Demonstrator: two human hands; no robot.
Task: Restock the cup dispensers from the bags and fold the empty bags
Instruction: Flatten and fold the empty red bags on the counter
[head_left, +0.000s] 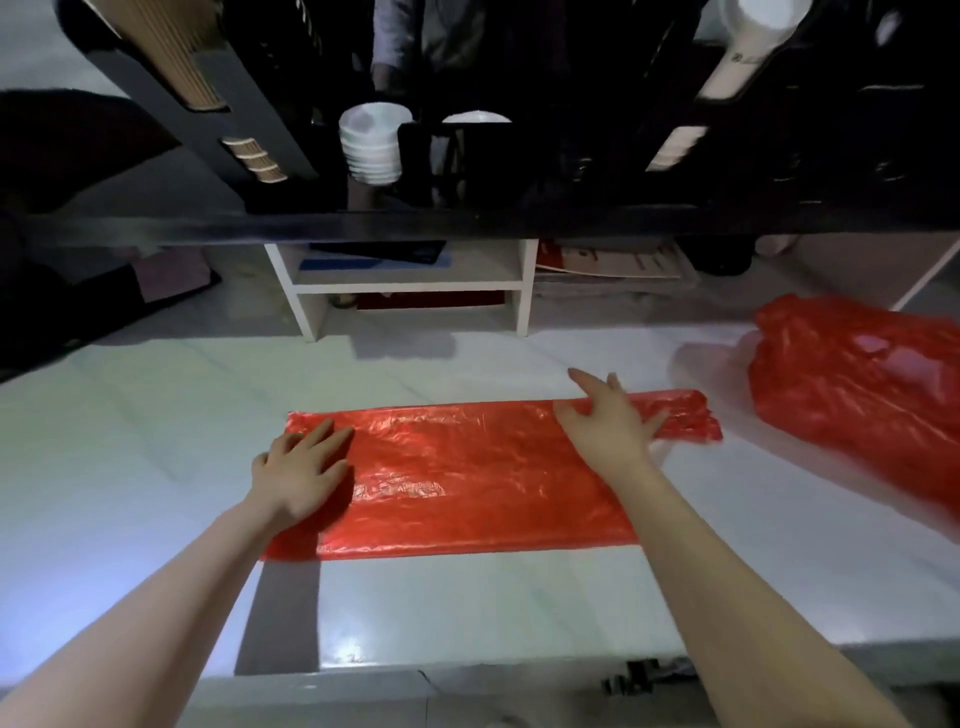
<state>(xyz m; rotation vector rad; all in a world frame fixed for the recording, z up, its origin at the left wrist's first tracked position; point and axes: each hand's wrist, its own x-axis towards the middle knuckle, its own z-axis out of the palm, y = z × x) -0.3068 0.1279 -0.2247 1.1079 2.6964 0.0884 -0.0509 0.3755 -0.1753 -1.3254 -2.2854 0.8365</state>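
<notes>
Red plastic bag (467, 478) lay flattened on the white desk (156, 415), approx. centre, long side running L to R. Left hand (298, 478) pressed flat on its L end, fingers (332, 434) straight & spread, gripping nothing. Right hand (608, 426) rested on the bag's far edge nr the R end, fingers (587, 382) also straight, open, not pinching. 2nd red bag (857, 395) sat bunched up at the desk's R side, apart from the flat one. Above, black cup dispensers (239, 88) held brown cups (156, 47) at L & white cups (743, 52) at R; a loose cup stack (371, 150) stood between them.
</notes>
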